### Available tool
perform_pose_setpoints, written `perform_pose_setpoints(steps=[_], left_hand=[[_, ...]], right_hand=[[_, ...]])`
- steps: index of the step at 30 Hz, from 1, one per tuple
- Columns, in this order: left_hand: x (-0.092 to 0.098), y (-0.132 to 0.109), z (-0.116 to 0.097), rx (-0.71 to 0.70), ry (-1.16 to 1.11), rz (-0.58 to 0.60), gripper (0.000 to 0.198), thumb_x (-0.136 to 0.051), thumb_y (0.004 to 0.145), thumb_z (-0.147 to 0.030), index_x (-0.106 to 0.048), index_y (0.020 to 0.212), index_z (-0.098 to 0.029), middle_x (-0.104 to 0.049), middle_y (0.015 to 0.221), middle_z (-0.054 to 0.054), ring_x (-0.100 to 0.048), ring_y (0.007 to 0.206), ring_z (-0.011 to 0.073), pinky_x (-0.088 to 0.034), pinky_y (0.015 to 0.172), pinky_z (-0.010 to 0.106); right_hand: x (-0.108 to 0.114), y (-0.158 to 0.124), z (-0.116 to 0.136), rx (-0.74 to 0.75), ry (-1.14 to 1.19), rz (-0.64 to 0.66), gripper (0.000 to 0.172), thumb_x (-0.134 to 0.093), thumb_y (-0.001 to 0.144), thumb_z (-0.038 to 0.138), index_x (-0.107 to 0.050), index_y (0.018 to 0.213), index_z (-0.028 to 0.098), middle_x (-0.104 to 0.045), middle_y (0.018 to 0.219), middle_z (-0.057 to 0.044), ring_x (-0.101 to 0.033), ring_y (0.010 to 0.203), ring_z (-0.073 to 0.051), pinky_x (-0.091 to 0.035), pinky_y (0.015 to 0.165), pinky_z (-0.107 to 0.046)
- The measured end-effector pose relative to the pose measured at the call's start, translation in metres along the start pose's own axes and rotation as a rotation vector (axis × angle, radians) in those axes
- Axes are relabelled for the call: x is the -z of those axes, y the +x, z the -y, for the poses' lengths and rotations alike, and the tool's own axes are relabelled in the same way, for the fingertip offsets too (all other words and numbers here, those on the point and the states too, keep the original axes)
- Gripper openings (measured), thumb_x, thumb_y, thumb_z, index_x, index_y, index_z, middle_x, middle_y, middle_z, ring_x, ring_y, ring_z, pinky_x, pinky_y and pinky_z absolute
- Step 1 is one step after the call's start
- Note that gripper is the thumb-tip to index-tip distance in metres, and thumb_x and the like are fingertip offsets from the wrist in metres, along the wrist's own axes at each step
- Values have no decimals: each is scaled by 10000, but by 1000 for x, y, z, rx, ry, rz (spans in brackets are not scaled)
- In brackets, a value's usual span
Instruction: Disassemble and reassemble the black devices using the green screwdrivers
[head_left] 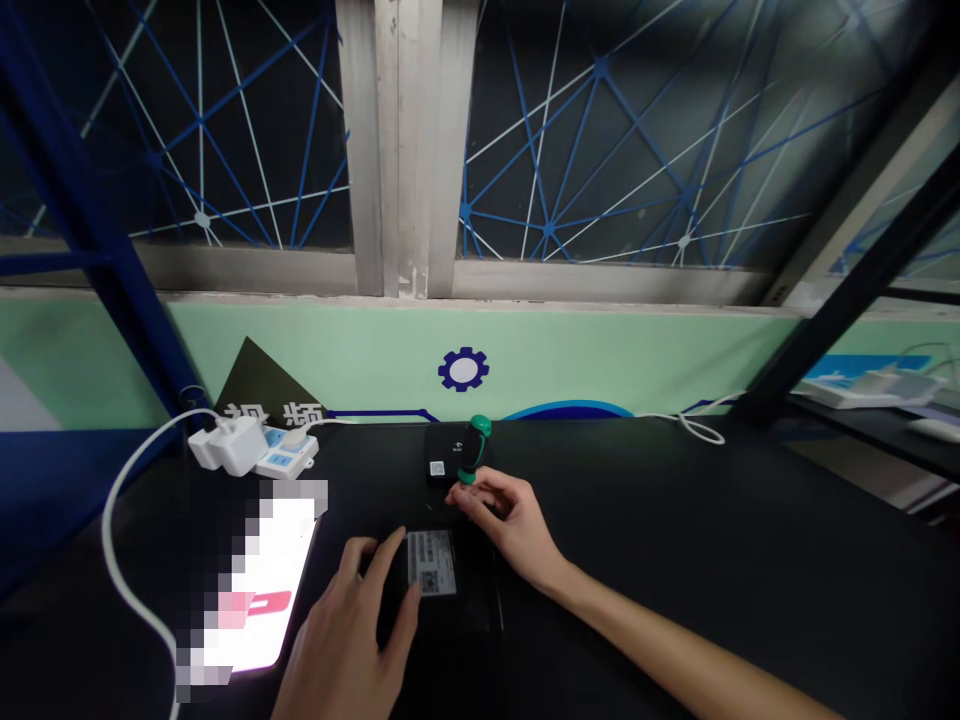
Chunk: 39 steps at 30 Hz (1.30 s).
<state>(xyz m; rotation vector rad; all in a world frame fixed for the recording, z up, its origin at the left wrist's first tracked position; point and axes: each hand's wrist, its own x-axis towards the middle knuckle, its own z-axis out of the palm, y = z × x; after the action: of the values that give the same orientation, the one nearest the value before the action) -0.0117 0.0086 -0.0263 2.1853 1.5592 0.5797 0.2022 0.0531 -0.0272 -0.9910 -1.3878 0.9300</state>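
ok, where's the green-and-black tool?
In the head view, the tool is near centre, in the right hand, in front of the small black box.

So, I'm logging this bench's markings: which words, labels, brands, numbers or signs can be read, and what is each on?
"视 频": on the dark triangle on the green wall, first character partly hidden.
Gear emblem on that wall: no lettering.
White label on the black device: print and codes too small to read.
Small black box, farther back: pale mark and sticker, too small.
Phone screen: pixelated, nothing legible.
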Motion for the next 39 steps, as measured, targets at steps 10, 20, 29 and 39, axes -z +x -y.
perform_pose_setpoints(steps=[10, 20, 29, 39], left_hand=[[2, -1, -1, 12, -16, 16, 494, -304, 1008, -447, -521, 1405, -249, -579, 1266, 117, -720, 896, 228, -577, 724, 345], [-1, 0, 3, 8, -17, -24, 486, -339, 995, -436, -548, 1393, -251, -592, 1273, 111, -728, 922, 234, -589, 723, 345], [-2, 1, 4, 4, -35, -6, 490, -332, 1002, -452, -534, 1402, -252, -582, 1293, 122, -724, 919, 236, -588, 732, 355], [0, 1, 1, 23, -34, 28, 504, -305, 1005, -463, -516, 1414, -256, -561, 1305, 123, -720, 920, 237, -580, 735, 358]], right_hand=[[-1, 2, -4, -55, 75, -61, 385, -892, 661, 466, -631, 709, 186, -667, 657, 8, -610, 609, -140, -522, 642, -271], [-1, 2, -3, -67, 65, -61, 370, -847, 724, 471, -613, 701, 185, -754, 736, -57, -713, 691, -189, -550, 676, -289], [0, 0, -2, -31, 44, -27, 305, -798, 785, 472, -705, 780, 181, -767, 772, -62, -725, 725, -200, -575, 715, -310], [2, -2, -7, 7, 19, 7, 266, -739, 855, 448, -747, 857, 183, -771, 857, -69, -729, 809, -217, -572, 753, -315]])
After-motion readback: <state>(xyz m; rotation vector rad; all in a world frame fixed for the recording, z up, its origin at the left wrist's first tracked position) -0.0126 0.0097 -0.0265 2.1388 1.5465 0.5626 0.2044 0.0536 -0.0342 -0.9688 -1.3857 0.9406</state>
